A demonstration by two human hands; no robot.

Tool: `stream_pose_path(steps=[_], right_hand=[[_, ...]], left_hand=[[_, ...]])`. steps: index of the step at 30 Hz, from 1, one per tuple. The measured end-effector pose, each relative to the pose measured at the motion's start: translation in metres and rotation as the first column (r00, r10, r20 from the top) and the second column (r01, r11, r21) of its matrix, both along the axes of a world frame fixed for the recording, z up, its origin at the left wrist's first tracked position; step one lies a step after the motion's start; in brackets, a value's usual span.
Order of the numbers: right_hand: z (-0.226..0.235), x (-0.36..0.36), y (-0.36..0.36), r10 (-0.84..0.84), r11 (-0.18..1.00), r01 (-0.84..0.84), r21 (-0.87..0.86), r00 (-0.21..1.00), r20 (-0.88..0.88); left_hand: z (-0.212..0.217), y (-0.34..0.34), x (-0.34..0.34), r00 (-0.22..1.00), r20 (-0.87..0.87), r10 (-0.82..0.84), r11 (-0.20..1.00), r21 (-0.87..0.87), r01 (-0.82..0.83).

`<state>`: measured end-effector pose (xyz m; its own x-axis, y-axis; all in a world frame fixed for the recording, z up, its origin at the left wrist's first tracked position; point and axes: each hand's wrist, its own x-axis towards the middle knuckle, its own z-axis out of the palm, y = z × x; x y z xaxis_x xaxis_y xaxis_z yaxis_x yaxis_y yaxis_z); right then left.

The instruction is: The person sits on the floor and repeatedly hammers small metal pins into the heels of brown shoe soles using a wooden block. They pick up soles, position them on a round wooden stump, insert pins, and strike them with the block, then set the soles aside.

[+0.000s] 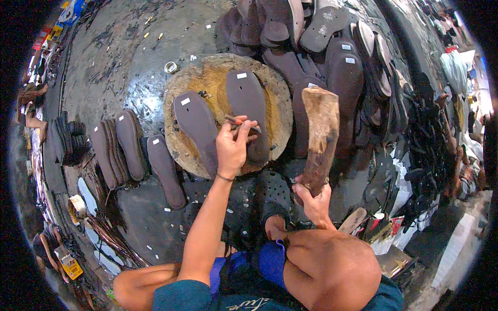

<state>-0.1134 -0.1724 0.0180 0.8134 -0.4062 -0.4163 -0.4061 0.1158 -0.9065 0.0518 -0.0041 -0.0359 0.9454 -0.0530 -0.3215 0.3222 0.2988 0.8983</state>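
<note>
Two dark brown shoe soles (pixel 197 124) (pixel 248 111) lie side by side on a round wooden block (pixel 280 98). My left hand (pixel 233 147) holds a thin punch tool (pixel 239 123) upright against the lower part of the right sole. My right hand (pixel 314 202) grips the narrow end of a thick wooden mallet (pixel 320 135), raised to the right of the block. My knees show at the bottom of the picture.
A big heap of brown soles (pixel 337 57) lies behind and right of the block. More soles (pixel 129 147) are lined up on the dark floor to the left, next to a stack (pixel 67 140). Black straps (pixel 430 140) pile up at the right. A small metal ring (pixel 170 67) lies near the block.
</note>
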Motion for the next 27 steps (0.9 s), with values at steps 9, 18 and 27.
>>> stream_pose_path(steps=[9, 18, 27], right_hand=[[0.058, 0.014, -0.016, 0.080, 0.997, -0.080, 0.003, 0.997, -0.004], [0.025, 0.020, -0.054, 0.583, 0.637, -0.591, -0.494, 0.789, -0.192], [0.007, 0.039, -0.017, 0.221, 0.929, -0.207, 0.305, 0.975, -0.011]], left_hand=[[0.001, -0.012, -0.003, 0.953, 0.268, -0.139, 0.825, 0.563, -0.038], [-0.008, -0.013, -0.007, 0.772, 0.455, -0.444, 0.690, 0.723, -0.030], [0.022, 0.005, 0.012, 0.995, -0.087, 0.040, 0.995, 0.091, -0.032]])
